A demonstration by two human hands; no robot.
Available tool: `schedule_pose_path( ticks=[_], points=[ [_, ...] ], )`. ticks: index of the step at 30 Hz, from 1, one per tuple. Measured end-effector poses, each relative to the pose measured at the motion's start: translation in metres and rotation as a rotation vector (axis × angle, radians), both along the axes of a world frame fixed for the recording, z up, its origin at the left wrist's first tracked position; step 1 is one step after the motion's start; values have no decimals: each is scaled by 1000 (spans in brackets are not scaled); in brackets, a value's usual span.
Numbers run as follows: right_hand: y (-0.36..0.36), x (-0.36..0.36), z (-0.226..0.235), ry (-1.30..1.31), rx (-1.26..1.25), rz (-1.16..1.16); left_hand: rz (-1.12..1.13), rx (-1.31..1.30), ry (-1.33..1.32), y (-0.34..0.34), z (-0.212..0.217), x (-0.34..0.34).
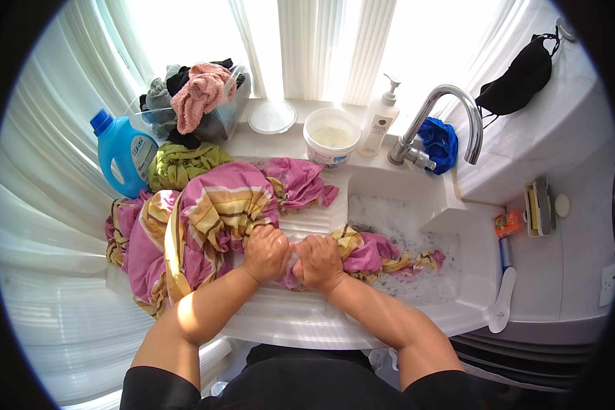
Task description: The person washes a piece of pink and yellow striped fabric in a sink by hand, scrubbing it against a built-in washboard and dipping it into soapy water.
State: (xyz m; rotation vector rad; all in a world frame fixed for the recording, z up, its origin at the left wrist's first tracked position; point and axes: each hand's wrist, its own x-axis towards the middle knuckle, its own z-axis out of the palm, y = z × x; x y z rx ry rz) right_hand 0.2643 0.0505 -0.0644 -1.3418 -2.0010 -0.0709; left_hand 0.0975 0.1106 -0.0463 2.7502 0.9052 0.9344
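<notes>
A large pink cloth with yellow and brown stripes (212, 195) lies bunched over the ribbed washboard side of the white sink (301, 331). My left hand (266, 253) is closed in a fist round part of it. Close beside, nearly touching, my right hand (319, 262) grips another stretch of the same cloth. From the right hand the cloth trails into the sudsy water (417, 280) of the basin. Both fists sit over the washboard near the basin's left edge. The fabric inside my fingers is hidden.
Behind the cloth stand a blue detergent bottle (124, 154), a green cloth (184, 165), a clear bin of clothes (219, 123), a white tub (331, 137) and a pump bottle (378, 123). The curved faucet (451, 92) rises at the back right. A brush (503, 301) lies on the right rim.
</notes>
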Motion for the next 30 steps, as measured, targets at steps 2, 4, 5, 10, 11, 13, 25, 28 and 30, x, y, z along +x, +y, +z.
schedule_pose_path(
  ticks=[2, 4, 5, 10, 11, 13, 25, 28, 30],
  points=[
    [43, -1, 3, 201, -163, -225, 270, -117, 12, 43, -2, 30],
    [66, 6, 1, 193, -322, -430, 336, 50, -13, 65, 16, 50],
    [65, 8, 7, 135, -386, -498, 304, 20, 12, 62, 23, 48],
    [-28, 19, 33, 4, -660, -173, 35, -191, 286, -13, 41, 2],
    [-57, 20, 37, -17, -522, -83, -6, -197, 306, -37, 43, -10],
    [-87, 9, 18, -129, -205, -62, 27, -123, 307, -70, 27, -28],
    [-15, 22, -7, -97, -63, 60, -12, -59, 73, -12, 5, 19],
    [-9, 23, -4, -56, -65, 79, -29, -99, 84, -5, 7, 23],
    [-6, 23, 2, -26, -60, 84, -45, -94, 56, 0, 10, 26]
  ],
)
